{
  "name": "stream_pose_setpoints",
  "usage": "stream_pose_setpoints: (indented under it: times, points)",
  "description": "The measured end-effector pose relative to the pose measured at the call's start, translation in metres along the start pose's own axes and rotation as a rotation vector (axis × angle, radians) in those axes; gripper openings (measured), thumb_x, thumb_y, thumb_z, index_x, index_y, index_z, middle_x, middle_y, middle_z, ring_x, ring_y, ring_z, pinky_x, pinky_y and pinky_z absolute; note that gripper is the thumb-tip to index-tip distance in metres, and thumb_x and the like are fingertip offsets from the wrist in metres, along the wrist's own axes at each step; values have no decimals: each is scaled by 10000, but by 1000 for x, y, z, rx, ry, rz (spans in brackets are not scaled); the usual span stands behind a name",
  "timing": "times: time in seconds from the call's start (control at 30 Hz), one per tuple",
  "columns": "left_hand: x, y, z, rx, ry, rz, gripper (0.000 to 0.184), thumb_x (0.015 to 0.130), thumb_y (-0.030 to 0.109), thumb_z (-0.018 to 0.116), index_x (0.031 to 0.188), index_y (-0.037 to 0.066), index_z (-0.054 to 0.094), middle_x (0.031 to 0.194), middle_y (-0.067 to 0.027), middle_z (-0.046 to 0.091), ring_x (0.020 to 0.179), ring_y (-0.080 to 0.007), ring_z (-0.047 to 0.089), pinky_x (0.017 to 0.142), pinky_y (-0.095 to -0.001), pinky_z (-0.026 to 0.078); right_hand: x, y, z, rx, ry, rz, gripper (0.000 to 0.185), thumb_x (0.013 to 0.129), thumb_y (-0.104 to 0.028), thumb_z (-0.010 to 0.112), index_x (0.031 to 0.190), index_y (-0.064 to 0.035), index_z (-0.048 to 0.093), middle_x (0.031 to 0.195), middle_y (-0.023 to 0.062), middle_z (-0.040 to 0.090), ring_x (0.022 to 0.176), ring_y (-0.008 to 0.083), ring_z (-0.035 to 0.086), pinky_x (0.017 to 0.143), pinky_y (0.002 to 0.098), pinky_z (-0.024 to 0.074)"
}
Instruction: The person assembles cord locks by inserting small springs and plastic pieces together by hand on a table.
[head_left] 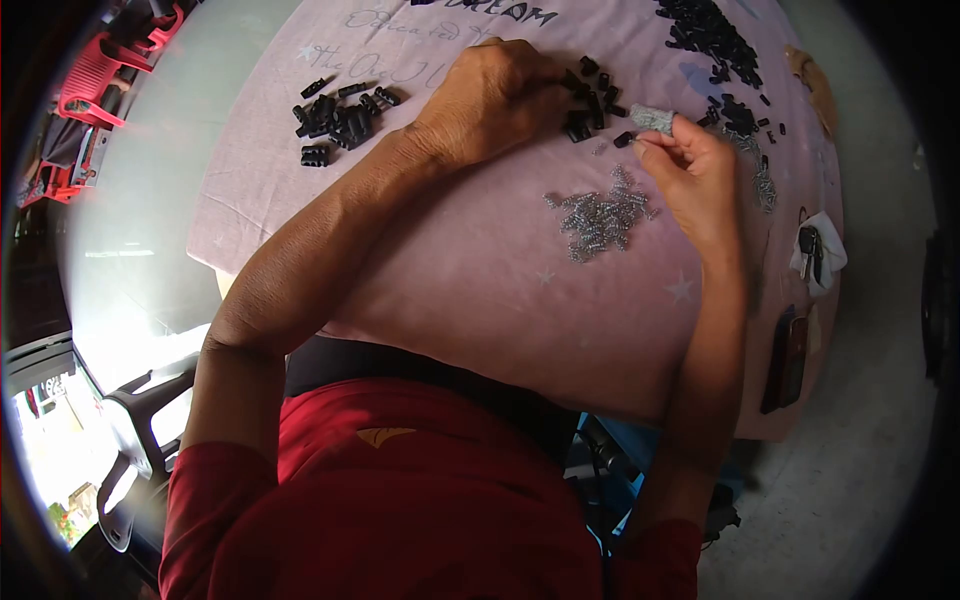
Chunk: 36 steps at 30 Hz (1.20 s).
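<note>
My left hand point(495, 105) bends over a loose group of small black plastic pieces point(597, 100), its fingers curled and mostly hidden behind the knuckles. What they pinch does not show. My right hand point(697, 170) is just right of that group, thumb and fingers drawn together. Grey wrapping point(652, 120) covers the end of one finger. A single black plastic piece point(624, 139) is at the thumb tip; whether it is gripped or only touched is unclear. Below both hands lies a pile of small metal springs point(603, 217).
More black pieces form a heap point(340, 118) on the left and a larger heap point(708, 38) at the far right. Keys point(810, 250) on a white cloth and a phone point(785, 362) lie along the right edge of the pink tablecloth point(450, 280). Red chairs point(95, 80) stand beyond the table.
</note>
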<state>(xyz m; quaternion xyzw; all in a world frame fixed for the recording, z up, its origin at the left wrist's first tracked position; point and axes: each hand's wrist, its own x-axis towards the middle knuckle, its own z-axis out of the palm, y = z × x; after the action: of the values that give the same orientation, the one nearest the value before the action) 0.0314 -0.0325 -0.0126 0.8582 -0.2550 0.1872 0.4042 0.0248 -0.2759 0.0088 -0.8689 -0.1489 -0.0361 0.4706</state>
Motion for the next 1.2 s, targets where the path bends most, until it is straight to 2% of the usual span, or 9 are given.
stream_pose_setpoints:
  times: [0.1,0.3,0.4,0.5,0.6,0.7,0.8,0.9,1.2]
  points:
    - [8,-4,9,-185,126,-112,251,824,198,646,983,9,695,847,-194,681,753,-341,672,700,-387,540,-1,2,3,-96,3,-34,116,814,-41,654,902,33,671,692,58,679,579,45,550,534,230,437]
    - [33,-5,21,195,-56,-59,238,844,228,616,1000,71,703,894,-174,696,778,-340,677,729,-390,547,0,4,4,-58,31,-57,111,815,-50,659,884,38,666,704,81,693,576,58,571,538,239,451]
    - [37,-12,27,154,-57,-53,285,835,131,663,1103,34,675,902,-134,712,803,-215,701,743,-326,547,0,4,4,-45,32,-80,121,814,-54,666,899,33,671,707,75,694,586,60,577,545,243,459]
    - [38,-7,22,107,-86,-94,274,824,120,669,1084,30,674,890,-128,709,789,-209,699,748,-315,551,1,5,6,-25,46,-109,134,812,-59,678,917,25,678,707,68,691,594,62,579,555,243,463]
    - [36,-9,17,29,-69,-22,214,828,215,663,979,67,700,877,-132,706,818,-291,685,777,-373,540,1,2,5,-15,46,-102,142,811,-57,686,931,19,685,712,57,688,607,60,582,568,235,462]
    - [30,-11,15,-424,-97,-300,192,917,154,622,1021,-4,650,891,-92,703,762,-142,659,732,-282,546,0,-5,4,2,73,-113,151,811,-52,690,946,16,692,746,40,694,635,52,587,576,222,457]
    - [21,15,-8,-1049,-207,-616,182,969,167,573,1027,0,614,945,-73,688,775,-90,607,691,-227,511,-1,-11,4,69,94,-118,173,812,-51,693,973,12,698,796,22,700,662,42,587,577,210,452]
    - [10,8,-13,-1309,-318,-647,165,987,169,551,1033,15,589,993,-67,674,775,-64,563,643,-177,460,-2,-18,6,122,97,-146,201,812,-51,701,1005,7,702,831,14,702,678,34,583,577,197,450]
    - [-2,11,-10,-1507,-264,-702,220,978,205,578,1074,8,601,964,-56,666,763,-61,575,601,-162,456,-6,-33,16,264,122,-197,191,824,4,707,1014,23,697,830,11,688,692,22,570,609,175,472]
